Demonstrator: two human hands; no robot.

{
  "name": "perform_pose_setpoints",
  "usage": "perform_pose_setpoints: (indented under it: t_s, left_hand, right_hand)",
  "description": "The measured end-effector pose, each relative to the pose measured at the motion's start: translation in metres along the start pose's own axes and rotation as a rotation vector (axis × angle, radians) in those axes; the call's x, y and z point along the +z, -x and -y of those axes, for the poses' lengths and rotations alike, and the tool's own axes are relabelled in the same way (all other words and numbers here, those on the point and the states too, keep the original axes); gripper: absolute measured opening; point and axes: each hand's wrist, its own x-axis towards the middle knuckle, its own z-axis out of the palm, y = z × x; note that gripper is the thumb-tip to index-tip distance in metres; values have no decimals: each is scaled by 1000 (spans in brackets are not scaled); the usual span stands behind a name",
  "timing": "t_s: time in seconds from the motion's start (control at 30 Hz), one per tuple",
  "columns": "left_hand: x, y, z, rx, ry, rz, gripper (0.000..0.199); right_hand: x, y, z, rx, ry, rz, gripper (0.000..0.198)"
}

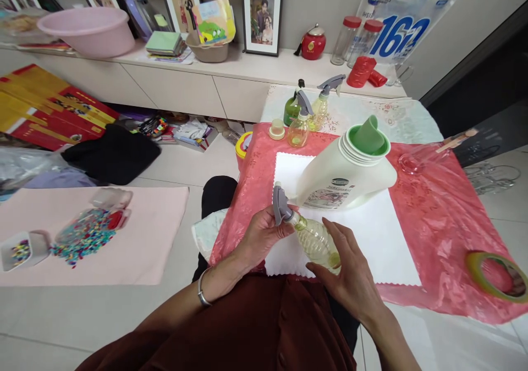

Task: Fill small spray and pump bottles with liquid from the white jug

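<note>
A clear yellowish spray bottle [317,243] with a grey trigger head lies tilted between my hands, its head toward the left. My left hand [264,232] is closed around the neck and trigger head. Curved fingers of my right hand [346,258] rest along both sides of the bottle's lower body. Just beyond stands a large cream detergent jug [342,173], with a green spout insert [368,137] in its open mouth. Under the jug and bottle lies a white cloth [388,239] with a scalloped edge.
Red plastic sheeting [437,211] covers the table. At its back stand two more spray bottles [298,129], a green bottle [291,111] and a pale cap [276,129]. A tape roll [497,275] lies at the right edge. Colourful beads [88,236] lie on a pink mat [140,261] at left.
</note>
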Motion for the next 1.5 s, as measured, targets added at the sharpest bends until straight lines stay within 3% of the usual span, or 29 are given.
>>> perform_pose_setpoints:
  t_s: [0.43,0.63,0.83,0.97,1.13,1.33,1.5]
  left_hand:
    - [4,3,-4,-25,-55,82,45]
    - [9,6,-10,-7,34,160,38]
    - [16,6,-10,-26,167,180,40]
    - [18,4,-10,-31,165,112,43]
    - [17,3,-12,-78,181,96,43]
    - [9,5,-12,-23,228,117,40]
    - [12,9,-17,-2,208,123,38]
  right_hand:
    - [3,3,-4,-54,-78,-18,64]
    - [5,6,-8,-24,-282,-14,63]
    - [12,9,-7,45,-482,6,62]
    - [14,13,-7,76,-521,9,65]
    - [15,17,-9,227,-759,110,72]
    - [12,13,-6,339,-960,208,81]
    - [16,13,-2,367,-974,166,82]
